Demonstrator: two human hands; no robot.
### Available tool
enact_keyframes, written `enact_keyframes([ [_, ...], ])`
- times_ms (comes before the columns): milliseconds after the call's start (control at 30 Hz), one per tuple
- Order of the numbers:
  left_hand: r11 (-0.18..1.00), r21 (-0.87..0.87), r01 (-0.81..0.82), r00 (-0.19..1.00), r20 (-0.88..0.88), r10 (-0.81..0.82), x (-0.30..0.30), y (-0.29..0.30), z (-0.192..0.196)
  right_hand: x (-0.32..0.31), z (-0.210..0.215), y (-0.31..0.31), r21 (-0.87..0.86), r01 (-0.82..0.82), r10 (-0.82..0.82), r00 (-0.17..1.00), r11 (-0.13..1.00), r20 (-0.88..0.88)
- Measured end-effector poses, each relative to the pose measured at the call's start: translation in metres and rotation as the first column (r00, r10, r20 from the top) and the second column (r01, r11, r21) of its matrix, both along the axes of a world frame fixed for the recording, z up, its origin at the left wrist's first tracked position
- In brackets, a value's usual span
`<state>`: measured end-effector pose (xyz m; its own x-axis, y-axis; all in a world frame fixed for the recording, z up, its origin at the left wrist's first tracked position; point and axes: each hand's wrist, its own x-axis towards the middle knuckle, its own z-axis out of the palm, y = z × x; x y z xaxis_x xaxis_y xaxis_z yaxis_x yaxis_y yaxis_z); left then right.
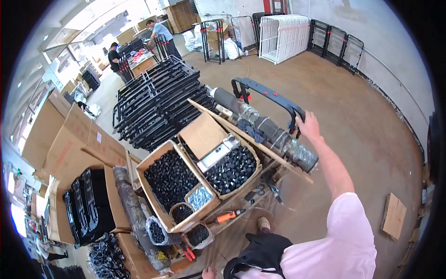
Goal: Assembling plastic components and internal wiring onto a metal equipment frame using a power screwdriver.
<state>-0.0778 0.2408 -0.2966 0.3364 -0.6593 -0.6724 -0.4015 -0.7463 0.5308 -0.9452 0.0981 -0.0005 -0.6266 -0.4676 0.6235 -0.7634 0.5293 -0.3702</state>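
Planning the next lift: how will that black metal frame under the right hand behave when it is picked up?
The black metal frame looks like rigid tubing, so probably stiff, not floppy. It is long and open, so likely awkward and prone to swing from one end, where the right hand grips. It lies across plastic-wrapped rolls, so it may slide.

Open concrete floor (353,116) lies to the right of the right hand (308,125) and beyond the black metal frame (272,95) it grips; nothing blocks a pass on that side except a flat cardboard piece (394,215) well off by the wall. To the left the tabletop (260,193) is crowded: wrapped black rolls (274,132) just beside the frame, then two open cartons of black caps (200,174) packed side by side, no gap between. Farther left, stacked black frames (158,104) and large cardboard boxes (69,144) close off the floor.
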Motion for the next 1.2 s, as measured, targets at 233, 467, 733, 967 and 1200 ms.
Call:
enact_keyframes([
  [233, 0.724, -0.259, 0.639, 0.769, 0.241, -0.592, -0.177, -0.124, 0.126, -0.083, 0.012, -0.016, 0.178, -0.252, 0.146, 0.876, 0.951, 0.460],
  [467, 0.628, -0.459, 0.629, 0.738, 0.100, -0.667, -0.327, -0.203, 0.201, -0.089, 0.023, 0.019, 0.152, -0.176, 0.096, 0.898, 0.973, 0.429],
  [733, 0.358, -0.616, 0.701, 0.238, -0.271, -0.933, -0.590, -0.160, 0.264, -0.040, -0.002, 0.179, -0.001, 0.053, -0.047, 0.901, 0.999, 0.431],
  [967, 0.648, -0.327, 0.688, 0.024, -0.882, -0.470, -0.767, -0.055, 0.285, 0.031, -0.014, 0.276, -0.112, -0.030, 0.103, 0.671, 0.993, 0.734],
  [1200, 0.724, -0.206, 0.658, 0.097, -0.931, -0.352, -0.740, 0.010, 0.281, 0.082, -0.231, 0.427, 0.136, 0.562, 0.043, -0.294, 0.816, 0.955],
])
